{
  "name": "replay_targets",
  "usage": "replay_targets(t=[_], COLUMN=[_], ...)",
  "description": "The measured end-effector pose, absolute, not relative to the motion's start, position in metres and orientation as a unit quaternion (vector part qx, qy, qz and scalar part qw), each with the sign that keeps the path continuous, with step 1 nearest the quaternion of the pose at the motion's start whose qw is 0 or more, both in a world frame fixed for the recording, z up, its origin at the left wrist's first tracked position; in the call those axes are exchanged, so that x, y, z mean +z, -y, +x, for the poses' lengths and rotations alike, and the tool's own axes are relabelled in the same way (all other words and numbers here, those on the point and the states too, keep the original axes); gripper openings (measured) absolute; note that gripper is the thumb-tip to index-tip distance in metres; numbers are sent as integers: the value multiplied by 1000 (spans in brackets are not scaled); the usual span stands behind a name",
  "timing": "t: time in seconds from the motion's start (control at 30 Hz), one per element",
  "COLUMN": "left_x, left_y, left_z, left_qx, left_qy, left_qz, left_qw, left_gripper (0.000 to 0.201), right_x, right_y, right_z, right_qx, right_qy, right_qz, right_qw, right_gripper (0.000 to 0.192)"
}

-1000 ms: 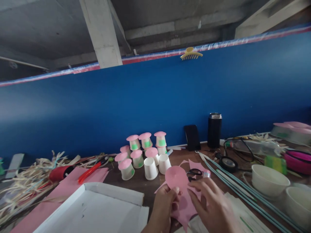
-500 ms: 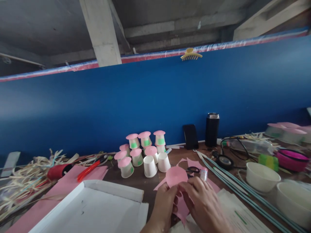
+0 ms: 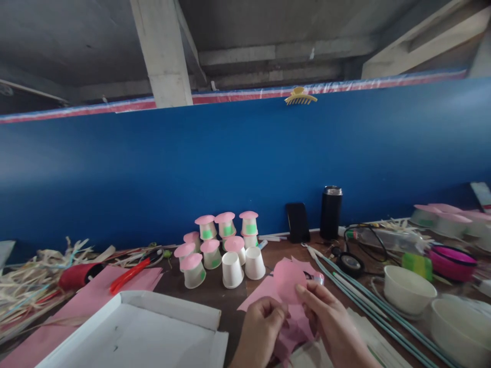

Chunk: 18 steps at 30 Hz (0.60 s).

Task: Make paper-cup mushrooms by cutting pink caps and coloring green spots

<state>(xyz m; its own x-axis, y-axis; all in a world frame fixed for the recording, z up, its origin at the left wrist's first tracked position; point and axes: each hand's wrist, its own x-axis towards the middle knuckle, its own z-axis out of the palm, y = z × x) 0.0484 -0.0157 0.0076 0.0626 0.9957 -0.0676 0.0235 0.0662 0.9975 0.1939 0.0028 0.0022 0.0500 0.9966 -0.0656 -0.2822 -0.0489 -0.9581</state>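
1. Firstly, at about 9 o'clock, a heap of pale straw strips (image 3: 26,286) lies on the surface (image 3: 210,291), with a red roll (image 3: 79,276) and a red-handled tool (image 3: 128,275) just beside it on a pink sheet (image 3: 88,306).
2. At 7 o'clock sits a white box lid (image 3: 134,332), open side up.
3. Near the middle, at roughly 11 o'clock from the hands, stands a cluster of upturned paper cups (image 3: 220,248); most carry pink caps and green labels, while two in front are plain white.
4. The left hand (image 3: 261,327) pinches the lower edge of a pink paper disc (image 3: 286,278), fingers closed on it.
5. The right hand (image 3: 326,317) grips the same disc from the right side, thumb and fingers narrow on the paper; the disc is held upright just above pink scraps (image 3: 264,294) on the surface.
6. At 1 o'clock a black flask (image 3: 330,212) and a dark phone (image 3: 297,222) stand against the blue wall (image 3: 230,163).
7. At 3 o'clock long green sticks (image 3: 368,301) lie slantwise, with white bowls (image 3: 408,289) and a magenta bowl (image 3: 452,258) beyond.
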Motion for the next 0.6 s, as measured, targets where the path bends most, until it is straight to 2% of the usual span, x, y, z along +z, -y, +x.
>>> replay_targets(t=[0.23,0.43,0.6], left_x=[-1,4,12], left_y=[15,14,20], left_z=[56,63,65], left_qx=[412,539,583], left_qy=[-450,-305,-249], left_qz=[474,326,240], left_qw=[635,714,735], left_gripper=[48,50,48], right_x=[10,21,15], right_y=[4,16,23], right_z=[191,183,169], right_qx=[689,733,750], right_qy=[309,243,277], right_qz=[-327,-316,-306], right_qw=[567,551,516], right_gripper=[22,27,28])
